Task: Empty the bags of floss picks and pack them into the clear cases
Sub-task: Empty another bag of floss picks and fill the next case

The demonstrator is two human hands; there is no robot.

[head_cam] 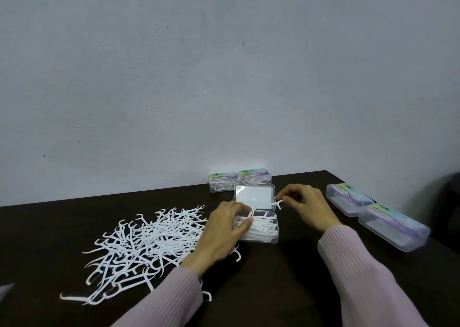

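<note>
While the open clear case (pixel 258 229) sits mid-table with its lid (pixel 254 197) folded back toward the wall, we're in the packing step, not the bag-emptying one: no bag is clearly in view, only a pale blurred scrap at the near-left edge I can't identify. Left hand (pixel 224 229) is at the case's left edge, fingers curled and pinching one floss pick (pixel 251 213) over the tray, which already holds a layer of picks. Right hand (pixel 307 208) is just right of the lid, fingers curled, pinching a second floss pick (pixel 278 204) by its handle, head end pointing toward the case. Loose pile of floss picks (pixel 139 249) spreads across the left of the dark table (pixel 286 289), touching or nearly touching the left forearm; a couple of strays lie near the left sleeve. Two closed, filled cases (pixel 240 181) stand side by side against the far wall, just behind the open lid. Two more labelled cases (pixel 378 212) lie at the right edge, well apart from the work; contents unclear, look mostly empty. Judgement: roughly midway, big pile left. Next move calls for laying both held picks flat, aligned with those already in the tray so the lid will shut, then reaching left to the pile for more. Risk: tangled picks riding up over the rim.
</note>
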